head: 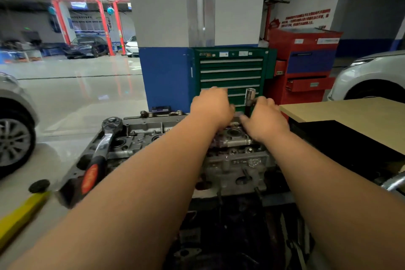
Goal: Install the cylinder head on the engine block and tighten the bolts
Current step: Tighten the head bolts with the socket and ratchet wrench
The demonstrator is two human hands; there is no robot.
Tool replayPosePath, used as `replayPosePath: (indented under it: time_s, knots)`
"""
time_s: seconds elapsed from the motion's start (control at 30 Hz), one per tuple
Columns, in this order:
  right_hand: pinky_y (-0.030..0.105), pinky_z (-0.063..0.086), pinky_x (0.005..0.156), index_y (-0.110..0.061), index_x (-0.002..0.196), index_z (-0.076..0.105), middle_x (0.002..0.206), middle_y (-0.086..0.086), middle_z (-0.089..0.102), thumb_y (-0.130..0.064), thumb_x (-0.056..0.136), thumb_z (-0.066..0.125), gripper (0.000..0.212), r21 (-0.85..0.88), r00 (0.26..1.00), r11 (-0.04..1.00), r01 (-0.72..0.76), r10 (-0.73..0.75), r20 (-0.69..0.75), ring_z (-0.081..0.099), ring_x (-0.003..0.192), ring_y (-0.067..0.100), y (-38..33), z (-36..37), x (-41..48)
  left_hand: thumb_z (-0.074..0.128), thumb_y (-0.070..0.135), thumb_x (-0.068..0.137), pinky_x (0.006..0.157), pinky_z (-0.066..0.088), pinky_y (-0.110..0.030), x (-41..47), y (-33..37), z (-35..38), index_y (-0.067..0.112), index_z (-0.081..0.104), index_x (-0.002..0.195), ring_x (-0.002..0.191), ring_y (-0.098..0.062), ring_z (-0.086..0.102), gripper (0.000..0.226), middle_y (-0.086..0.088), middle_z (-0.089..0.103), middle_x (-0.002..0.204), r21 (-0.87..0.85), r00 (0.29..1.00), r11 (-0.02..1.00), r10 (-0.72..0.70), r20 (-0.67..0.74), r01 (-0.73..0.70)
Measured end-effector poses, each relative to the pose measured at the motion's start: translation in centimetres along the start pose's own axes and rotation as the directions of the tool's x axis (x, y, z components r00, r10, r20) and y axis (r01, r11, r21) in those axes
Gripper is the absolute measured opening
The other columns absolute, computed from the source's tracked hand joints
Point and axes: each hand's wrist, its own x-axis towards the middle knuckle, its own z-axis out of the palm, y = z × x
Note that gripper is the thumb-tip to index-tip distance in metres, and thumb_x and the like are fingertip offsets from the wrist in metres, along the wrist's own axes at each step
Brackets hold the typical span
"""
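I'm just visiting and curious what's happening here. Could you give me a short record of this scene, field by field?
place: garage workshop
workpiece: cylinder head, sitting on the engine
left hand: at the head's far edge, what it grips hidden
right hand: beside an upright socket extension
ratchet wrench: lying on the head's left end, untouched
behind: green tool cabinet, red tool cabinet

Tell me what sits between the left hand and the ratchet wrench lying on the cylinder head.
Nothing visible does. The ratchet wrench lies loose on the left end of the cylinder head, and only open head surface separates it from the left hand, which is at the far end beside the right hand.
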Motion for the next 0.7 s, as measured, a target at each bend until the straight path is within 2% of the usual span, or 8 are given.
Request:
replayPosePath:
  time_s: [0.1,0.17,0.27,0.37,0.43,0.53,0.6,0.7]
  knots:
    - [0.045,0.041,0.099,-0.007,0.135,0.034,0.133,0.015,0.039,-0.032,0.087,0.061,0.061,-0.164,0.98,0.983,0.079,-0.107,-0.165,0.038,0.121,0.032,-1.8,-0.7,-1.5,0.055,0.025,0.089,0.085,0.044,-0.041,-1.9,-6.3,-3.9,0.014,0.056,0.119,0.109,-0.031,0.053,0.032,-0.011,0.057,0.118,0.34,0.979,0.924,-0.201,0.039,0.176]
    - [0.045,0.037,0.102,-0.007,0.144,0.026,0.14,0.016,0.034,-0.028,0.085,0.062,0.073,-0.138,0.959,0.986,0.094,-0.127,-0.253,0.036,0.125,0.033,-3.3,-1.1,-2.6,0.057,0.026,0.087,0.085,0.045,-0.04,-4.3,-11.2,-5.4,0.014,0.057,0.119,0.106,-0.032,0.055,0.034,-0.012,0.057,0.115,0.43,0.91,0.832,-0.412,0.057,0.35]
    - [0.044,0.032,0.107,-0.01,0.148,0.018,0.148,0.014,0.028,-0.029,0.085,0.063,0.08,-0.068,0.959,0.989,0.134,-0.146,-0.244,0.031,0.132,0.032,-5.9,-1.2,-4.5,0.059,0.025,0.083,0.088,0.045,-0.042,-7.0,-15.2,-5.8,0.011,0.051,0.125,0.11,-0.035,0.051,0.045,-0.015,0.048,0.121,0.339,0.794,0.759,-0.606,0.056,0.556]
    - [0.042,0.032,0.106,-0.013,0.145,0.027,0.143,0.011,0.034,-0.029,0.088,0.058,0.067,-0.047,0.966,0.973,0.225,-0.229,-0.122,0.033,0.129,0.029,-8.0,-0.7,-6.0,0.061,0.023,0.084,0.095,0.042,-0.045,-6.9,-16.5,-6.0,0.009,0.032,0.139,0.119,-0.039,0.044,0.064,-0.019,0.039,0.131,0.234,0.687,0.68,-0.724,0.06,0.695]
    - [0.042,0.033,0.105,-0.015,0.143,0.032,0.14,0.009,0.038,-0.029,0.089,0.056,0.061,-0.009,0.961,0.962,0.272,-0.272,-0.051,0.035,0.128,0.027,-9.0,-0.3,-7.0,0.058,0.023,0.087,0.098,0.043,-0.042,-6.7,-17.2,-6.8,0.004,0.039,0.137,0.12,-0.037,0.048,0.057,-0.019,0.047,0.131,0.265,0.668,0.681,-0.728,0.154,0.682]
    - [0.042,0.038,0.104,-0.016,0.139,0.038,0.136,0.006,0.045,-0.03,0.091,0.055,0.053,0.049,0.952,0.953,0.301,-0.303,0.049,0.04,0.125,0.026,-10.2,-0.2,-7.7,0.046,0.022,0.095,0.097,0.044,-0.036,-6.7,-17.5,-7.4,0.003,0.051,0.132,0.114,-0.032,0.054,0.041,-0.016,0.053,0.131,0.361,0.7,0.74,-0.664,0.261,0.567]
    - [0.043,0.044,0.099,-0.017,0.131,0.048,0.129,0.005,0.053,-0.029,0.091,0.054,0.041,0.084,0.936,0.947,0.309,-0.319,0.148,0.049,0.117,0.026,-10.8,-0.6,-7.8,0.036,0.025,0.101,0.096,0.041,-0.034,-7.2,-16.7,-8.2,0.004,0.049,0.133,0.114,-0.03,0.052,0.041,-0.015,0.052,0.132,0.385,0.733,0.762,-0.63,0.254,0.521]
    - [0.038,0.051,0.088,-0.018,0.108,0.063,0.111,0.004,0.066,-0.025,0.091,0.053,0.022,0.203,0.908,0.93,0.307,-0.35,0.232,0.059,0.099,0.024,-12.2,-1.3,-8.2,0.033,0.031,0.103,0.1,0.039,-0.036,-7.7,-15.9,-9.1,-0.003,0.051,0.128,0.12,-0.033,0.05,0.046,-0.021,0.052,0.129,0.334,0.761,0.779,-0.611,0.219,0.53]
